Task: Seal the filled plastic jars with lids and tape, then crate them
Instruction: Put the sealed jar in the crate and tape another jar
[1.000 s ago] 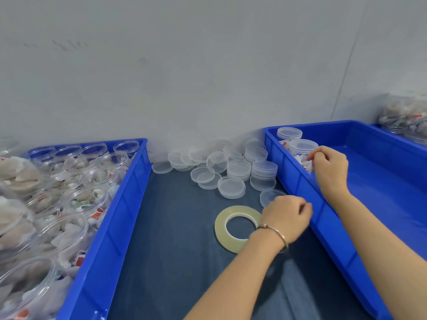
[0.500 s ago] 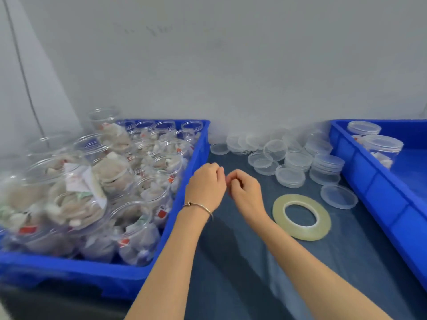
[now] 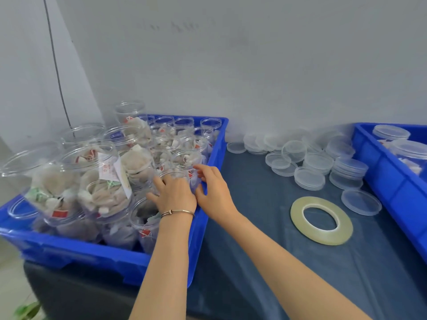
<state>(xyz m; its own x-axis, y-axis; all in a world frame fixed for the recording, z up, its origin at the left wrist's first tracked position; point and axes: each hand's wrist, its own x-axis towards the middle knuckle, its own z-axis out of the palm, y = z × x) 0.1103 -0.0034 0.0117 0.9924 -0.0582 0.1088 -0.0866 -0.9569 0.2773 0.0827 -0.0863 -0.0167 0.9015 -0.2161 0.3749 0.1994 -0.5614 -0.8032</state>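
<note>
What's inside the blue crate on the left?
The left blue crate holds many clear lidless plastic jars packed with pale sachets, some piled on top. Both hands, left and right, reach around one jar. The crate floor is covered.

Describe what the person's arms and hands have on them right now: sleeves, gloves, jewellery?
Both forearms are bare, with no sleeves in view. No gloves on either hand. The left hand has a thin metal bangle around its wrist, gold-toned with a small knot-like detail on top. The right hand and its wrist carry nothing. No rings or markings are visible.
</note>
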